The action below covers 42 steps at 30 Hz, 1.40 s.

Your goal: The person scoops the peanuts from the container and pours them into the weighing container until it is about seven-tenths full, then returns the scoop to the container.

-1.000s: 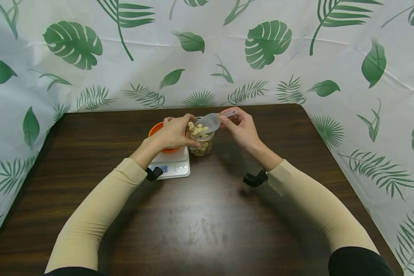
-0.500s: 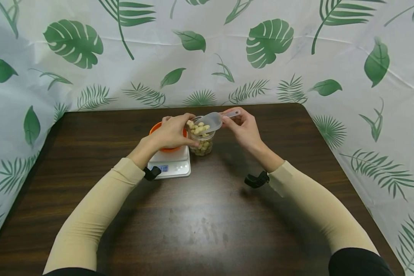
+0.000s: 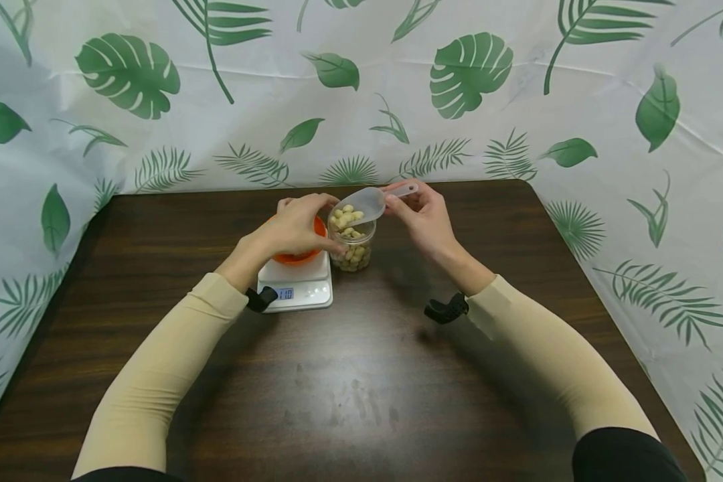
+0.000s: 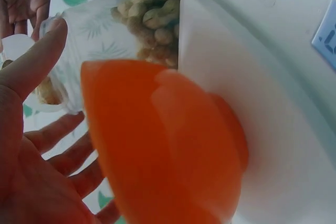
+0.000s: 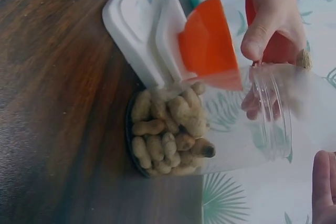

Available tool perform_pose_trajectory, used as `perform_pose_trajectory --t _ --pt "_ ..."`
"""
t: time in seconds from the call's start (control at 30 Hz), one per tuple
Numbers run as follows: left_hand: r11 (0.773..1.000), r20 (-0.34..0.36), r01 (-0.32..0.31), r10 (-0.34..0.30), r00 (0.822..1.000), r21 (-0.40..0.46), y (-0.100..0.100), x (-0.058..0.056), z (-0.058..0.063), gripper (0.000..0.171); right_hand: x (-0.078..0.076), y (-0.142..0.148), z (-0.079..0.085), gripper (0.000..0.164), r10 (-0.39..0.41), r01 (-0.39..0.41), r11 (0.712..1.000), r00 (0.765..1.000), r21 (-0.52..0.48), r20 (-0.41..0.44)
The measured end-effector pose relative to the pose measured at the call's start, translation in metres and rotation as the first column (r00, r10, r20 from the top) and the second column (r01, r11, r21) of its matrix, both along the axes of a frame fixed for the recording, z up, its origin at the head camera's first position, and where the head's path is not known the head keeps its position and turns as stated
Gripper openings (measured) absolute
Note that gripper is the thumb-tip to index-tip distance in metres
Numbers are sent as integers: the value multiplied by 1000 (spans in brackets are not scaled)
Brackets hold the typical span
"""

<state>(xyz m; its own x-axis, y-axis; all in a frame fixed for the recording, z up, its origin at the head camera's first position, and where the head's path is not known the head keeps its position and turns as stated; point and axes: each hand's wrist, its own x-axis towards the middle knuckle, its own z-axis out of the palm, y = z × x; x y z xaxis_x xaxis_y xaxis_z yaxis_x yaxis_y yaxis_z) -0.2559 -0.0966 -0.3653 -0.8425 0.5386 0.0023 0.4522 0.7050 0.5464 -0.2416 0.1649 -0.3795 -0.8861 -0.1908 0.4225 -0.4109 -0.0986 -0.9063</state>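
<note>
A clear jar (image 3: 370, 234) part-filled with unshelled peanuts (image 5: 168, 135) stands upright on the table. My left hand (image 3: 292, 227) holds it near the mouth, thumb at the rim (image 5: 273, 108) and fingers behind. My right hand (image 3: 424, 217) pinches the handle of a translucent scoop (image 3: 370, 203), its bowl over the jar's mouth and tilted down to the left. Several peanuts lie in the scoop. Just left of the jar, an orange bowl (image 5: 207, 45) sits on a white kitchen scale (image 3: 307, 294), partly hidden by my left hand in the head view.
The dark wooden table (image 3: 349, 388) stretches toward me. A leaf-patterned sheet (image 3: 373, 73) hangs behind its far edge. Close beside the jar, the bowl's flared rim (image 4: 94, 108) lies under my left palm.
My right hand has lifted the scoop slightly, up from inside the jar's mouth, with peanuts in it. My left hand has shifted a little leftward and still holds the jar.
</note>
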Motion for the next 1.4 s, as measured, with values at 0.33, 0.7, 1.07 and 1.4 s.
perform_pose_trajectory --t 0.33,0.7,1.07,1.4 --pt "998 35 -62 63 997 -22 -36 6 9 102 -6 -1 2 16 -31 31 999 998 -12 46" --pt "997 218 -83 81 973 -1 -77 17 -11 118 -8 -7 5 14 -42 48 998 993 -49 109" --pt "997 191 -59 48 980 53 -78 15 -18 116 -4 -33 12 19 -10 16 977 999 215 -31" --pt "997 199 -52 39 979 60 -79 15 -19 117 -2 -33 27 20 24 13 943 994 333 -108"
